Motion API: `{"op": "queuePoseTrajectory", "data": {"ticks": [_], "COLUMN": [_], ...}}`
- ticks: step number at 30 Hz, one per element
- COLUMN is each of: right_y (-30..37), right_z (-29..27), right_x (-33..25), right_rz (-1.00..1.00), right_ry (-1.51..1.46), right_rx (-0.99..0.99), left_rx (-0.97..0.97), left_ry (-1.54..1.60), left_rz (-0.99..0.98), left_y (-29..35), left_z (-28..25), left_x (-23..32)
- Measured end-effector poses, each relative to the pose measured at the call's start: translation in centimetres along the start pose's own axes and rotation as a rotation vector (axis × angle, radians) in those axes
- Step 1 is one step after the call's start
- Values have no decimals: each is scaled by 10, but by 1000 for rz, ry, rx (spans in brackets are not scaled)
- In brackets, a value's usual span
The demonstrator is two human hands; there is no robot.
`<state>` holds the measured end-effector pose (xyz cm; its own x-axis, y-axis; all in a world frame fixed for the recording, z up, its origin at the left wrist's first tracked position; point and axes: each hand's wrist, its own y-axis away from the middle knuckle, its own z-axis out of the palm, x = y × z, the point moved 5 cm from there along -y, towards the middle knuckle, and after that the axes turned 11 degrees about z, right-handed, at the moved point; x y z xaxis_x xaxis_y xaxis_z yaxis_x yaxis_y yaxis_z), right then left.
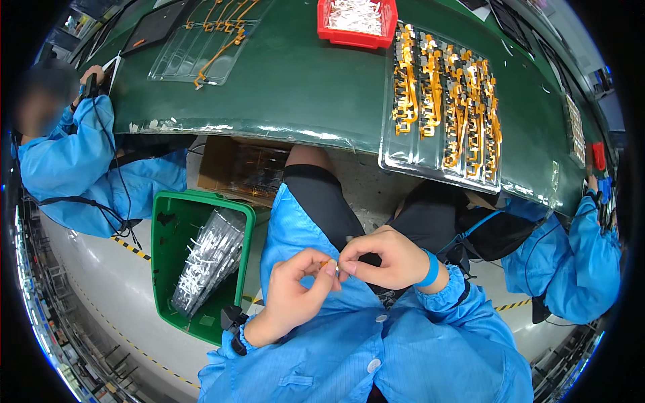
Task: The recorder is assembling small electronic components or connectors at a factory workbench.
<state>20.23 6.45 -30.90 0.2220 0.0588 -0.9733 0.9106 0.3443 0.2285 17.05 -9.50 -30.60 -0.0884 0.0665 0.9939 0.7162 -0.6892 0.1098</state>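
My left hand (299,289) and my right hand (388,260) meet over my lap, below the bench edge. Thumb and forefinger are pinched together on each. Between the fingertips shows a sliver of a small orange flex cable (325,264); my fingers hide most of it, including its ends. A blue band circles my right wrist. Ahead on the right, a clear plastic tray (396,160) holds rows of orange and black flex cables (430,101) and overhangs the bench edge. Another clear tray (176,66), at the far left, carries several loose orange flex cables (222,57).
A red bin (349,37) full of small white strips stands on the green bench (302,87). On the floor at my left, a green bin (247,235) contains clear trays with white strips. Behind it is a cardboard box (213,161). People in blue sit on both sides.
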Motion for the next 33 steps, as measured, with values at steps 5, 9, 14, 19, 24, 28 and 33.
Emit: {"op": "queuePoseTrajectory", "data": {"ticks": [5,9,14,19,24,28,33], "right_y": [2,1,2,3,3,5,3], "right_z": [-1,-1,3,2,5,4,-1], "right_x": [3,-3,-12,-7,-4,0,-1], "right_rz": [32,-5,-162,-161,-173,-134,-59], "right_ry": [-74,-2,248,212,199,134,-59], "right_rx": [131,152,250,246,231,199,156], "left_rx": [250,137,117,87,97,302,861], "left_ry": [-621,-961,-989,-910,-856,-878,-1127], "left_rz": [504,767,701,688,665,655,132], "left_y": [-1,8,8,5,4,13,100], "left_z": [-7,6,6,5,2,-39,-161], "left_x": [18,32,25,22,28,21,-17]}}
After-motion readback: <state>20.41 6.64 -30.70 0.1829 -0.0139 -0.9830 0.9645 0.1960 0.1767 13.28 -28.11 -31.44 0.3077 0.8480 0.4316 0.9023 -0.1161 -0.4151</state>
